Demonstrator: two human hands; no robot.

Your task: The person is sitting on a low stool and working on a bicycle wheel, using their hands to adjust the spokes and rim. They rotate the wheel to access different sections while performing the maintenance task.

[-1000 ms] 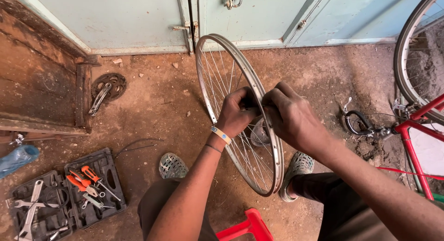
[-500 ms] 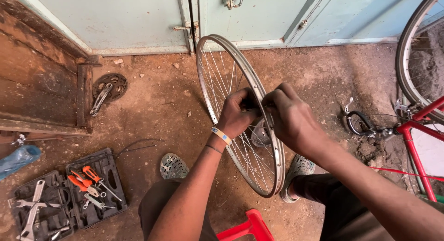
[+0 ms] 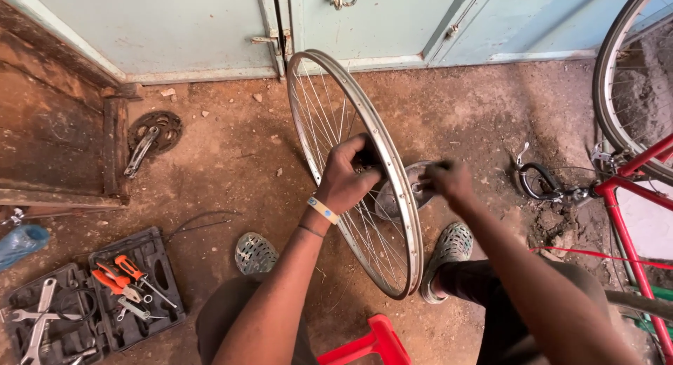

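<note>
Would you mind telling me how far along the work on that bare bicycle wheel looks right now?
Done: the wheel is off any frame and carries no tyre, just rim and spokes. In hand: it stands upright on the dirt floor; the left hand grips the hub area, the right hand is at the hub's other side. Left: the crankset lies loose on the ground, the tool case sits open, and the red bicycle frame waits alongside.

left hand point(image 3: 347, 176) grips wheel rim point(image 3: 392, 190) | right hand point(image 3: 445, 181) at hub point(image 3: 403, 193)
</note>
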